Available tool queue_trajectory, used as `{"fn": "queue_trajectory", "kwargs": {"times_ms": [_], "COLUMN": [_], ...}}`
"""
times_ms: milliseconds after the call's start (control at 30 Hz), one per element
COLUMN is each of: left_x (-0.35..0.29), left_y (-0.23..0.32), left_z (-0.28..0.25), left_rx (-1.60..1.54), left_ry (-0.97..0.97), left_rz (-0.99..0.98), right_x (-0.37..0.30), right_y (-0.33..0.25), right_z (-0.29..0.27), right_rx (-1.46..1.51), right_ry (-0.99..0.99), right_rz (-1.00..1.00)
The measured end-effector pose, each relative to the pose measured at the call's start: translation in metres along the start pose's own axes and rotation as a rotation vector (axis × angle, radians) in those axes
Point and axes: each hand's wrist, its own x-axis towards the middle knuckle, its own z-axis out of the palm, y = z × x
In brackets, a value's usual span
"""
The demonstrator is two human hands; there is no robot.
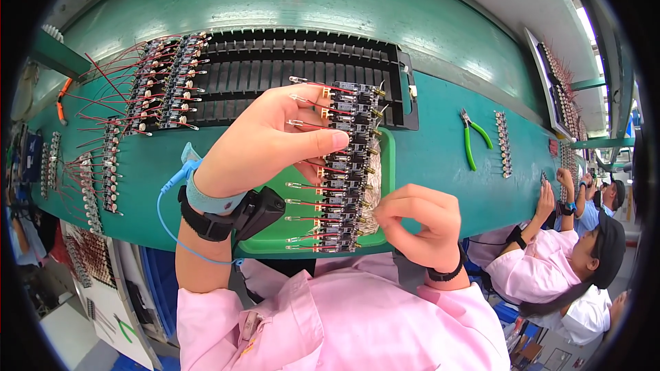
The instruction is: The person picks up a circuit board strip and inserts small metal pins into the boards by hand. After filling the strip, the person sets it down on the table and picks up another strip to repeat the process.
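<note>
My left hand [271,134] grips a long strip of black component blocks [347,172] by its upper part, the thumb lying across the front. Short red wires with clear-tipped ends stick out from the strip's left side. Close to the strip's lower right side, my right hand [423,223] is curled with thumb and forefinger pinched together; whatever lies between the fingertips is too small to make out. Beneath the strip is a green tray [389,165] with a bundle of thin pale leads [375,182], partly hidden by the strip.
Behind the hands lies a slotted black rack [407,93], wired strips [182,82] filling its left end. Green-handled cutters [469,144] and another component strip [504,144] lie to the right. Orange-handled pliers [63,102] are far left. Co-workers [550,254] sit at right.
</note>
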Motion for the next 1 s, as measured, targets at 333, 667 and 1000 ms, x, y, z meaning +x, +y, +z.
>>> {"fn": "queue_trajectory", "kwargs": {"times_ms": [333,667,1000], "left_x": [0.0013,0.0005,0.0008], "left_y": [-0.0024,-0.0014,-0.0021], "left_z": [0.0008,-0.0010,0.0006], "left_rx": [-0.046,-0.021,-0.040], "left_ry": [-0.012,-0.040,-0.033], "left_rz": [0.004,0.005,0.014], "right_x": [0.0048,0.0032,0.0054], "right_y": [-0.0008,-0.0006,-0.0011], "right_z": [0.0070,0.0070,0.0062], "right_rx": [0.038,0.027,0.000], "right_ry": [0.133,0.116,0.098], "right_rz": [-0.104,-0.111,-0.134]}}
